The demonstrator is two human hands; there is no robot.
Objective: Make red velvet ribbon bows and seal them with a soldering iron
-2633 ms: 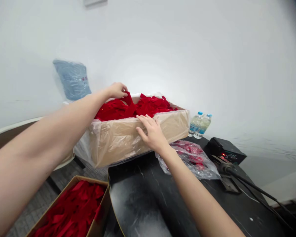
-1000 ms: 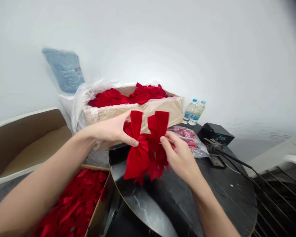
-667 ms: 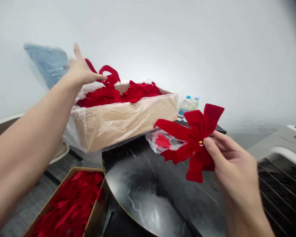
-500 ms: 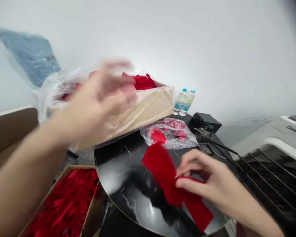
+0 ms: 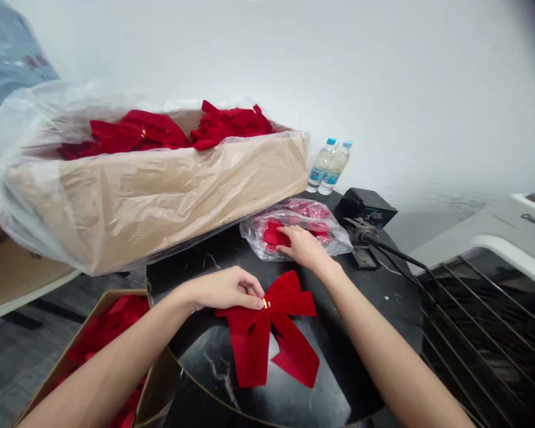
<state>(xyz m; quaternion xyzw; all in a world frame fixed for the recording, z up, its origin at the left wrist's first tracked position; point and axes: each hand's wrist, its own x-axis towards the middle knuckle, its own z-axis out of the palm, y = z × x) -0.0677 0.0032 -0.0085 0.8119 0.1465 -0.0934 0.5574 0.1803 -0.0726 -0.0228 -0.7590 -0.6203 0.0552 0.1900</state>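
A red velvet bow (image 5: pixel 289 303) with two tails lies on the round black table (image 5: pixel 339 333). My left hand (image 5: pixel 236 288) pinches the bow at its centre, where a small gold piece shows. Farther back, my right hand (image 5: pixel 305 246) reaches over a clear plastic bag (image 5: pixel 267 252) of red pieces. Its thumb and fingertips are closed on a red piece (image 5: pixel 273 235) at the bag's left part.
Behind on the left stands a plastic-lined cardboard box (image 5: pixel 160 202) of red bows. Two water bottles (image 5: pixel 323 169), a black device (image 5: pixel 369 205) and a black cable are at the back right. A box of red ribbons (image 5: pixel 111 324) stands low at left.
My left hand has come down from in front of the large box to the bow's centre. My right hand has left the red fabric and moved back to the plastic bag. The view has shifted.
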